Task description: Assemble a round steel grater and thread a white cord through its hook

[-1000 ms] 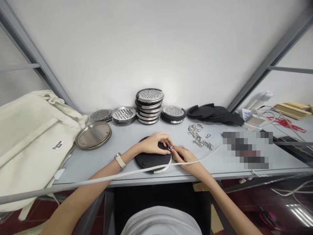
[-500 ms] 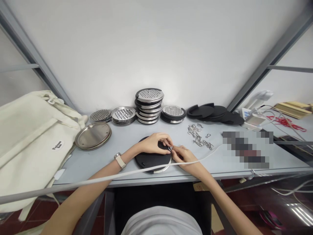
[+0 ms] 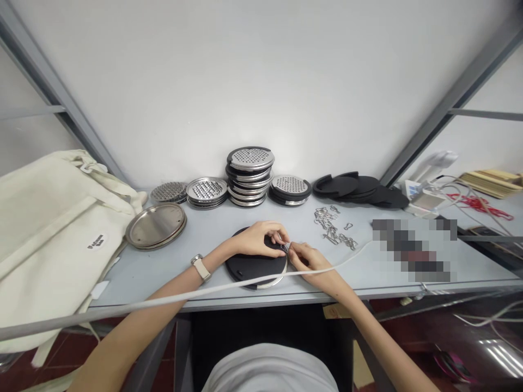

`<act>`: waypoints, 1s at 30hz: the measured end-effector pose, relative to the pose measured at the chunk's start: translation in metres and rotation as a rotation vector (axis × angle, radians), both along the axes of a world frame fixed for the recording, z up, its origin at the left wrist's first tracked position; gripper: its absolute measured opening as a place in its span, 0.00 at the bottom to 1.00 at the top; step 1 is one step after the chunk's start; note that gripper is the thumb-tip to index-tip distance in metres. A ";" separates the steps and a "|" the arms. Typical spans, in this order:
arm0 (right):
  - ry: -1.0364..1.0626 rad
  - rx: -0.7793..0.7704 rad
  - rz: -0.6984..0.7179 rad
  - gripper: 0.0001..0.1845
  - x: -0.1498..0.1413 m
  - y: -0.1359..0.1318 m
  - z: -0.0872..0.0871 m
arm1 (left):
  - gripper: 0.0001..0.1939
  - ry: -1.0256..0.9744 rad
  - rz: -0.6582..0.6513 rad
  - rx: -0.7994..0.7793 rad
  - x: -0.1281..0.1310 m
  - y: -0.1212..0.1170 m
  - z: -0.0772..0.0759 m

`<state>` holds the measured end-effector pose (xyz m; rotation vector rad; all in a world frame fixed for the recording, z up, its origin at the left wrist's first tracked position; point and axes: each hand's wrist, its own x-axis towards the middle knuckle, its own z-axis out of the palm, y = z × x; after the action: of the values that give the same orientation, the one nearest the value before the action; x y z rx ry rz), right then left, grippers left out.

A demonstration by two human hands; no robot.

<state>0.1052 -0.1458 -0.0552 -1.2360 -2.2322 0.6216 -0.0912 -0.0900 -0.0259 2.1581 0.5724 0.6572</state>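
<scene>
A round black disc (image 3: 253,267) with a silver metal rim lies flat at the table's front, partly covered by my hands. Across its top reaches my left hand (image 3: 263,238), fingers curled and pinching at the disc's right edge. My right hand (image 3: 305,258) meets it there, thumb and fingers pinched together. Between the fingertips shows a thin shiny metal clip (image 3: 285,247), mostly hidden. Several similar wire clips (image 3: 329,225) lie loose in a pile beyond my right hand.
Behind stand a tall stack of grater discs (image 3: 250,177), lower grater stacks (image 3: 207,191), and black round covers (image 3: 355,188). Plain metal discs (image 3: 156,224) lie at left beside a cream cloth bag (image 3: 61,234). A white cable (image 3: 229,288) crosses in front of my arms.
Both hands stay at the disc's right edge. My right fingertips have shifted slightly, and the small metal clip between the hands has changed its angle.
</scene>
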 end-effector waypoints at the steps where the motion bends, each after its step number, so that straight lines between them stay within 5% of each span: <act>1: 0.003 -0.003 0.001 0.14 0.000 0.000 0.000 | 0.14 -0.001 -0.001 0.005 0.000 0.000 0.000; 30: 0.028 0.010 0.009 0.15 0.001 0.000 0.000 | 0.14 0.023 0.000 0.039 0.001 0.000 0.001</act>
<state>0.1063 -0.1453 -0.0548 -1.2057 -2.2166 0.6262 -0.0902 -0.0900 -0.0247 2.2045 0.5756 0.6493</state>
